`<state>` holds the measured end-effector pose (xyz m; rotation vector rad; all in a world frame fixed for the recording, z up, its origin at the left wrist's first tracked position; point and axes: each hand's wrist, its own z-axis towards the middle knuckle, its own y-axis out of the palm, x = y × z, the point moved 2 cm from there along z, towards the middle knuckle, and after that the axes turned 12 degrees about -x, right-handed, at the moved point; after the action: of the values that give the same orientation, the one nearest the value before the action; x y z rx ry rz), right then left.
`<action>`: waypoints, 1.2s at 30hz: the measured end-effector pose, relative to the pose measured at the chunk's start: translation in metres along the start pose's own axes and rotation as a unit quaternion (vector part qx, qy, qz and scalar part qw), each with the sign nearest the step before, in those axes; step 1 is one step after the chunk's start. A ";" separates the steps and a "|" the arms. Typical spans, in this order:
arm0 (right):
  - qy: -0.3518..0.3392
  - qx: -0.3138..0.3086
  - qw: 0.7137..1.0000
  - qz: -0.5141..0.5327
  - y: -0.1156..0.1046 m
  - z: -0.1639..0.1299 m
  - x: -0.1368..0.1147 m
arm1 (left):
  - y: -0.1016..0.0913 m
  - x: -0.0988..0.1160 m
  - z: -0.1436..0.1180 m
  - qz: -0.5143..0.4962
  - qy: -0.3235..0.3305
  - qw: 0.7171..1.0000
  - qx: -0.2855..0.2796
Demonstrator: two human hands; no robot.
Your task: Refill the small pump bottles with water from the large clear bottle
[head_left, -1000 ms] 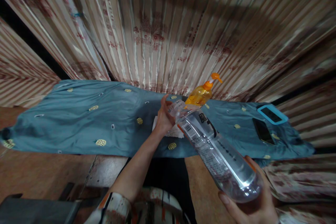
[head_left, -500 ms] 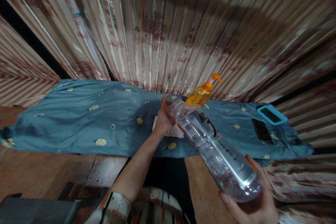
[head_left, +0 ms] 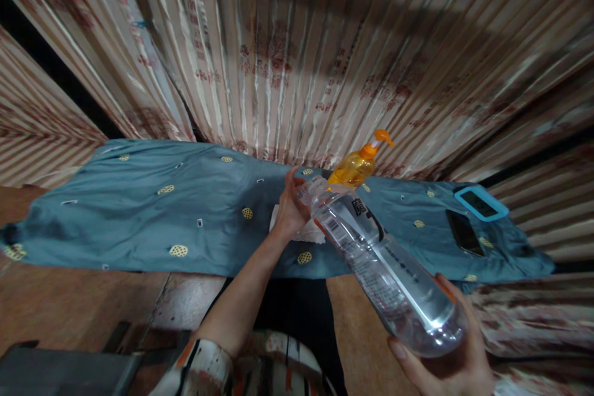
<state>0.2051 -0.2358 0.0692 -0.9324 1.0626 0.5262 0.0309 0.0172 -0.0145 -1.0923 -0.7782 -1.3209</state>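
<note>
A large clear plastic bottle (head_left: 378, 260) with a printed label is tilted across the middle, its neck up and to the left, its base low at the right. My right hand (head_left: 450, 356) is wrapped around the base. At the neck end, my left hand (head_left: 293, 207) is closed with one finger raised; clear plastic shows beside its fingers, and its grip is partly hidden. White paper (head_left: 310, 234) lies on the cloth beneath the left hand. Just behind the bottle neck stands a yellow pump bottle (head_left: 355, 168) with an orange pump head.
A teal cloth with pineapple prints (head_left: 139, 210) covers the long table. On its right end lie a dark phone (head_left: 464, 232) and a light-blue framed device (head_left: 481, 203). Striped curtains (head_left: 278, 74) hang behind and on both sides. A dark grey object (head_left: 60, 374) is at lower left.
The large bottle has turned very slightly in my hands, so its label characters sit a little differently. Both hands keep nearly the same places.
</note>
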 end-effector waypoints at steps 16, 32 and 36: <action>-0.016 -0.008 1.000 -0.017 -0.003 0.001 0.003 | 0.001 0.000 0.001 -0.019 0.007 1.000 0.009; -0.014 0.000 1.000 0.020 0.001 0.000 0.003 | 0.005 -0.020 0.002 -0.017 0.058 0.998 0.027; -0.025 0.007 1.000 0.001 0.000 0.001 0.002 | 0.006 -0.021 0.002 -0.018 0.059 0.998 0.021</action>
<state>0.2070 -0.2351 0.0676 -0.9016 1.0207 0.5417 0.0338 0.0256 -0.0344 -0.9619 -0.7378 -1.3810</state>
